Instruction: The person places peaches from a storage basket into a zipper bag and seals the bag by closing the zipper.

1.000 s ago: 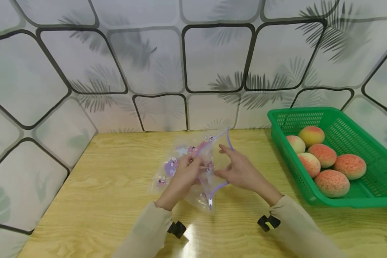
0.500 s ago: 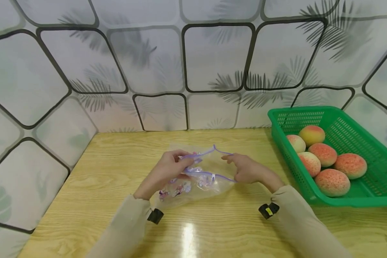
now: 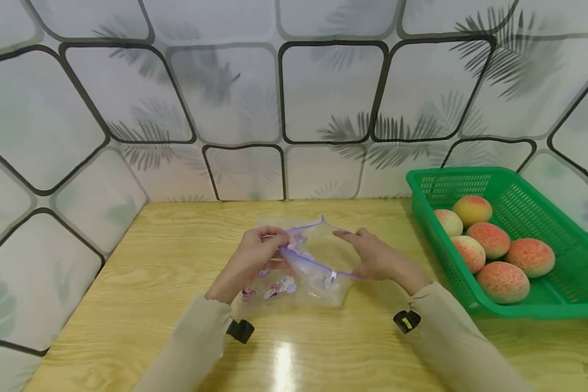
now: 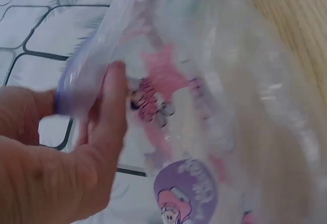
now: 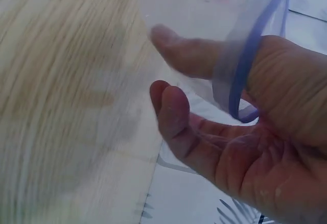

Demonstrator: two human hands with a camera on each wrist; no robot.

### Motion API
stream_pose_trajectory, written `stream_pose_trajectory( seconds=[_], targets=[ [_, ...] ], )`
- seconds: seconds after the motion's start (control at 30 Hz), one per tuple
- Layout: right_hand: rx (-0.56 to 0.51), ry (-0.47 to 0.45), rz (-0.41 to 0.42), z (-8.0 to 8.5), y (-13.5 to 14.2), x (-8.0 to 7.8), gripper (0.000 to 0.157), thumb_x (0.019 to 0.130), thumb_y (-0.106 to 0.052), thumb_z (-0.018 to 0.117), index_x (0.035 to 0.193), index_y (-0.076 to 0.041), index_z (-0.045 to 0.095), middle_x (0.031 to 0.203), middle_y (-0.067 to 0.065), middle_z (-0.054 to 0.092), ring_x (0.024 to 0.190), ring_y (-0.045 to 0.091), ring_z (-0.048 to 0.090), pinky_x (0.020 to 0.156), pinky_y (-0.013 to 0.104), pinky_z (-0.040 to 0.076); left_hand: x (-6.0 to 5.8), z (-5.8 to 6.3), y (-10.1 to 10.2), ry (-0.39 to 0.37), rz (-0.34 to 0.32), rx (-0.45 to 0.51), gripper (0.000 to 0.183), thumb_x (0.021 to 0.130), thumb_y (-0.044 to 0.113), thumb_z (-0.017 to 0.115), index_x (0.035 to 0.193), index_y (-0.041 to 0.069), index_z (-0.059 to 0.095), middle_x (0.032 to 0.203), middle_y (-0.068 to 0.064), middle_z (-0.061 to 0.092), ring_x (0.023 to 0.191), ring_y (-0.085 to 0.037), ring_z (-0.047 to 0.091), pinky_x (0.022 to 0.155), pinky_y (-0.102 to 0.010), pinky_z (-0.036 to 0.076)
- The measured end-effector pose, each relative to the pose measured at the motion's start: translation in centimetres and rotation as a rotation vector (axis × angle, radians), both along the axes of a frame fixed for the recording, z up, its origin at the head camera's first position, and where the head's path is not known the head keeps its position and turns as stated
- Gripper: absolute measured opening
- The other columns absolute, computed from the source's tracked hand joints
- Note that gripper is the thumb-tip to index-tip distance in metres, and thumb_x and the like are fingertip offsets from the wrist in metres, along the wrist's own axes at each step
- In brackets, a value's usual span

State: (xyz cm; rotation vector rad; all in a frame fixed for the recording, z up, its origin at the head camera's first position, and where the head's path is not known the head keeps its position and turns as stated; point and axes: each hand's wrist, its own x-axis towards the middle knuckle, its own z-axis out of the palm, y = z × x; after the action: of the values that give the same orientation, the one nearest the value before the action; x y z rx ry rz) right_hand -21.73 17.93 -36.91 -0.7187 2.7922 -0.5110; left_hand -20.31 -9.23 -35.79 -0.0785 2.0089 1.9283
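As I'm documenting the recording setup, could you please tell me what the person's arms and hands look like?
The person wears long, plain beige fabric sleeves, gathered at the cuffs. A black, blocky device sits at each wrist; the right one bears a yellow patch. Left hand and right hand are ungloved.

We are seeing a green plastic basket [image 3: 539,311] standing at the right of a wood-grained table [image 3: 176,261], its sides showing rows of slots. Inside it, we are counting six peach-like fruits [image 3: 488,239], blushing red over pale yellow and lying grouped together. Behind, we are facing a pale backdrop [image 3: 330,92] bearing rounded black and grey outlines and leafy fronds. Nearer us, a bright reflection [image 3: 283,365] is gleaming on the wood.
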Motion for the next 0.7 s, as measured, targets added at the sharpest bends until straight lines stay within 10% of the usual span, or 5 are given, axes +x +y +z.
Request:
stream_pose_trajectory(
  seconds=[0.23, 0.7],
  targets=[
    [-0.11, 0.094, -0.037, 0.4, 0.2, 0.2, 0.068, 0.082, 0.0, 0.078, 0.145, 0.0, 0.053, 0.119, 0.028, 0.065, 0.08, 0.019, 0.062, 0.07, 0.033, 0.055, 0.6, -0.4, -0.4, 0.001, -0.118, -0.078, 0.033, 0.103, 0.02, 0.06, 0.132, 0.003, 0.061, 0.11, -0.01, 0.066, 0.093, -0.019, 0.069, 0.075, -0.029, 0.065],
    [-0.286, 0.286, -0.164, -0.1, -0.1, 0.5, 0.052, 0.091, -0.005, 0.073, 0.139, 0.004, 0.058, 0.118, 0.027, 0.065, 0.071, 0.014, 0.06, 0.063, 0.029, 0.052, -0.8, -0.7, 1.0, -0.01, 0.056, 0.107, 0.029, 0.1, 0.007, 0.064, 0.127, -0.002, 0.064, 0.103, -0.008, 0.066, 0.083, -0.014, 0.07, 0.072, -0.023, 0.065]
  ],
)
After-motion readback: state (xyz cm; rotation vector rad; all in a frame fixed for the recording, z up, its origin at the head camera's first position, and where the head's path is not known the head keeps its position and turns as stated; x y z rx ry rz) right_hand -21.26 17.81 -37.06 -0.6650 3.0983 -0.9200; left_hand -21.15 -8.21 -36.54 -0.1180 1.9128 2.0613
